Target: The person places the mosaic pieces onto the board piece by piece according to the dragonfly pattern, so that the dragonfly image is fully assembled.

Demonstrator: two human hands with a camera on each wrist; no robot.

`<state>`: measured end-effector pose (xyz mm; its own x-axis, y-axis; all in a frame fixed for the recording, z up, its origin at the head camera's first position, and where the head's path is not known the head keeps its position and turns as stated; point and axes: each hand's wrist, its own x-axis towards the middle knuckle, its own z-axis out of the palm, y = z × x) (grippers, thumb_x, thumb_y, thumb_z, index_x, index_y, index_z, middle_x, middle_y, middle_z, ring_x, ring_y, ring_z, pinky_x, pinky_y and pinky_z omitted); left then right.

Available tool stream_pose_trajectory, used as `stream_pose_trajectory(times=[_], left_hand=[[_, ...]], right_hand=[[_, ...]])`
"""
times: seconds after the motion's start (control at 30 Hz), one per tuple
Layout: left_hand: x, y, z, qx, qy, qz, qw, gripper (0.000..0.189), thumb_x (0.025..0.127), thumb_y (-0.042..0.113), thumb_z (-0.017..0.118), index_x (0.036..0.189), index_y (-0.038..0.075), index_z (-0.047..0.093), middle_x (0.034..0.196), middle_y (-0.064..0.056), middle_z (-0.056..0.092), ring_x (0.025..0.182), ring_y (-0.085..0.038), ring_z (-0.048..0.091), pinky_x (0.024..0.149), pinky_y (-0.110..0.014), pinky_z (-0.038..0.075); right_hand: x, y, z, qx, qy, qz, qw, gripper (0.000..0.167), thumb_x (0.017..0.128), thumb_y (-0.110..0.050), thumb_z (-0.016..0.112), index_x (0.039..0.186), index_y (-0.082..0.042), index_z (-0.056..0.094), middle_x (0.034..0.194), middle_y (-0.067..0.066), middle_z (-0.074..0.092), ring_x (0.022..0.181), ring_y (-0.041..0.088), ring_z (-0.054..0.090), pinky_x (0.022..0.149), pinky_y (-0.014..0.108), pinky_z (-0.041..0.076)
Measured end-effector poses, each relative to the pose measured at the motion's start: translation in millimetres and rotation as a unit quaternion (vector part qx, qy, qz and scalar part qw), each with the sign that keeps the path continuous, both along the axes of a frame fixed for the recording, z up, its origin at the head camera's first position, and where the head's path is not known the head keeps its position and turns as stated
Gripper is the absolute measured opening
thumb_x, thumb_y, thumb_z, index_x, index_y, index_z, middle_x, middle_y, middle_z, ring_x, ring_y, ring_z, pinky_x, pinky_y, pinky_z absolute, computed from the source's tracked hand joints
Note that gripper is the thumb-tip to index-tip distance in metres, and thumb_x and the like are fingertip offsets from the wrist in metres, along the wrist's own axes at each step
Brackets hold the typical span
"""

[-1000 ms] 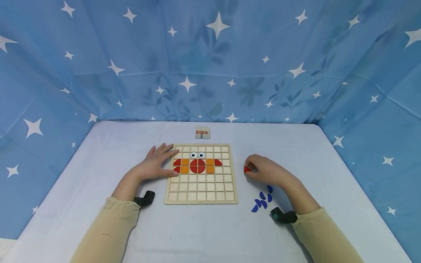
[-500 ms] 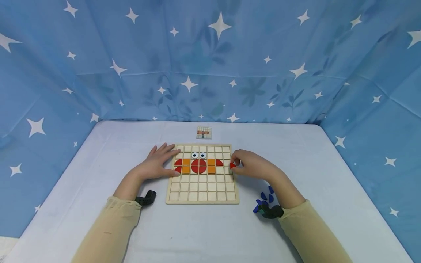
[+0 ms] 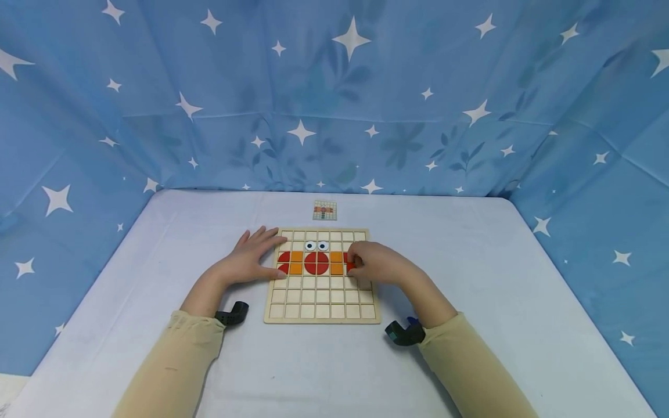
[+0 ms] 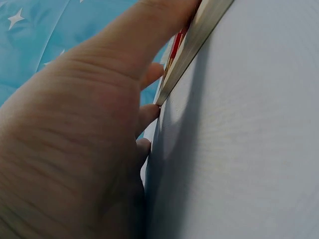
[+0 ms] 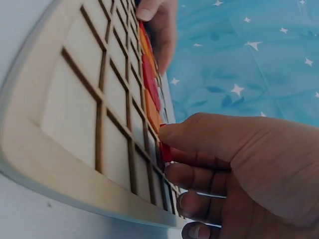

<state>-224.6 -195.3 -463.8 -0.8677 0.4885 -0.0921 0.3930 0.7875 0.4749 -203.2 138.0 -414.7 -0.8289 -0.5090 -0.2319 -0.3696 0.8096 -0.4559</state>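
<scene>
A wooden grid board lies flat on the table. My left hand rests along its left rim, fingers spread and thumb over the lower left red piece. Between thumb and fingertips, my right hand pinches a small red piece close over the right side of the grid, beside the right orange squares. Set in the cells are two eye pieces, a red circle made of quarters, more orange squares and red quarter pieces at the left.
A small pattern card lies behind the board. Blue pieces show only partly past the right wrist's black camera. A blue star-print curtain stands behind the white table.
My right hand has carried the red piece leftward from the table over the board's right side. The right forearm now covers most of the blue pieces. My left hand stays put.
</scene>
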Motion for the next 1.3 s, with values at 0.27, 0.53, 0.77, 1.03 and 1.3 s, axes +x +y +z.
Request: stream_pose_trajectory(times=[0.27, 0.53, 0.77, 1.03, 1.3], left_hand=[[-0.8, -1.7, -0.5, 0.036, 0.005, -0.007, 0.9993, 0.051, 0.079, 0.056, 0.077, 0.120, 0.035, 0.055, 0.161, -0.011, 0.030, 0.153, -0.040, 0.010, 0.122, -0.060, -0.005], [0.5, -1.6, 0.3, 0.037, 0.010, -0.011, 0.9992, 0.046, 0.081, 0.052, 0.077, 0.120, 0.036, 0.058, 0.160, -0.010, 0.030, 0.153, -0.040, 0.009, 0.122, -0.059, -0.005], [0.4, -1.4, -0.1, 0.035, 0.010, -0.012, 0.9993, 0.046, 0.081, 0.052, 0.077, 0.121, 0.037, 0.058, 0.160, -0.010, 0.029, 0.153, -0.040, 0.009, 0.122, -0.059, -0.005], [0.3, -1.2, 0.2, 0.034, 0.020, -0.018, 0.9991, 0.047, 0.081, 0.053, 0.076, 0.120, 0.036, 0.058, 0.159, -0.011, 0.031, 0.153, -0.041, 0.009, 0.121, -0.062, -0.004], [-0.1, -0.5, 0.6, 0.035, 0.018, -0.017, 0.9991, 0.047, 0.081, 0.053, 0.076, 0.121, 0.036, 0.058, 0.159, -0.011, 0.031, 0.153, -0.040, 0.009, 0.122, -0.061, -0.004]], right_hand=[[0.7, -5.2, -4.7, 0.021, 0.011, -0.003, 0.9997, 0.014, 0.090, -0.022, 0.071, 0.094, -0.014, 0.060, 0.076, 0.000, 0.053, 0.071, 0.016, 0.048, 0.065, 0.031, 0.038], [2.0, -5.4, -2.9, 0.027, 0.011, -0.014, 0.9995, 0.015, 0.089, -0.023, 0.072, 0.095, -0.015, 0.061, 0.078, 0.000, 0.054, 0.073, 0.016, 0.050, 0.065, 0.032, 0.039], [1.6, -4.9, -3.8, 0.024, 0.010, -0.013, 0.9996, 0.013, 0.091, -0.022, 0.070, 0.091, -0.015, 0.060, 0.078, 0.000, 0.054, 0.072, 0.016, 0.049, 0.064, 0.031, 0.039], [1.5, -4.9, -6.8, 0.022, 0.026, -0.005, 0.9994, 0.016, 0.091, -0.025, 0.071, 0.089, -0.017, 0.058, 0.078, 0.000, 0.053, 0.071, 0.015, 0.049, 0.063, 0.030, 0.038], [1.6, -4.2, -6.5, 0.016, 0.025, -0.013, 0.9995, 0.016, 0.091, -0.027, 0.072, 0.089, -0.017, 0.059, 0.077, 0.000, 0.054, 0.070, 0.015, 0.049, 0.063, 0.030, 0.039]])
